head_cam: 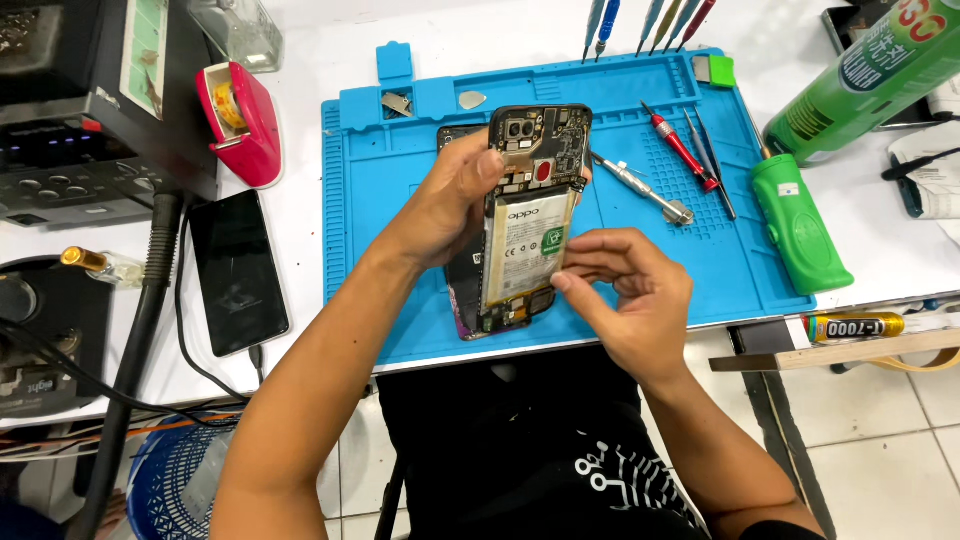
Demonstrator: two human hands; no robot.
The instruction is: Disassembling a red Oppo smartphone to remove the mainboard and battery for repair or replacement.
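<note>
I hold the opened phone (525,215) upright over the blue mat (370,260), left hand (455,205) clamped on its upper edge. My right hand (625,290) pinches narrowly at the battery's (520,250) right edge. I judge this is battery removal; next calls for a gentle, even pull.

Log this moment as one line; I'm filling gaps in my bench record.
left hand: holds opened phone upright | right hand: fingertips at its battery edge | under: blue mat | near: screwdriver
</note>
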